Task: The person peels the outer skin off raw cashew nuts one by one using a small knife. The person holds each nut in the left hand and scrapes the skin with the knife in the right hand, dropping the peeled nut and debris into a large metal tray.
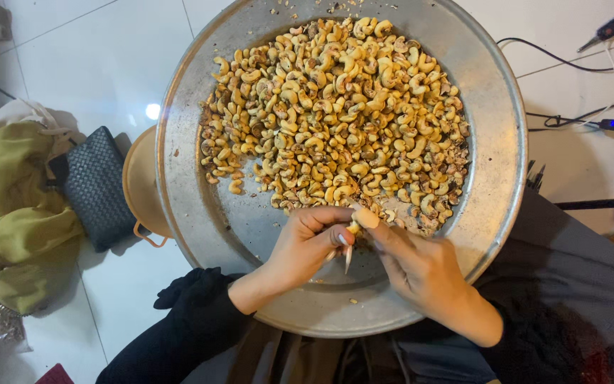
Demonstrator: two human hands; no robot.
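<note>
Two hands meet over the near rim of a large round metal pan [492, 128] resting on your lap. Your left hand [307, 245] has its fingers curled, gripping a small pointed blade [348, 257] whose tip points down toward you. Your right hand [421, 267] pinches a single cashew nut [365, 217] between thumb and forefingers, held against the blade just above the bare pan bottom. Both hands touch at the fingertips.

A heap of cashew nuts [335, 107], many with brown skin patches, fills the far half of the pan. Left of the pan, on the white tiled floor [101, 64], lie a dark woven pouch [97, 188], an olive green cloth [23, 213] and a tan round container [140, 185] partly under the rim. Black cables [570, 64] run at the right.
</note>
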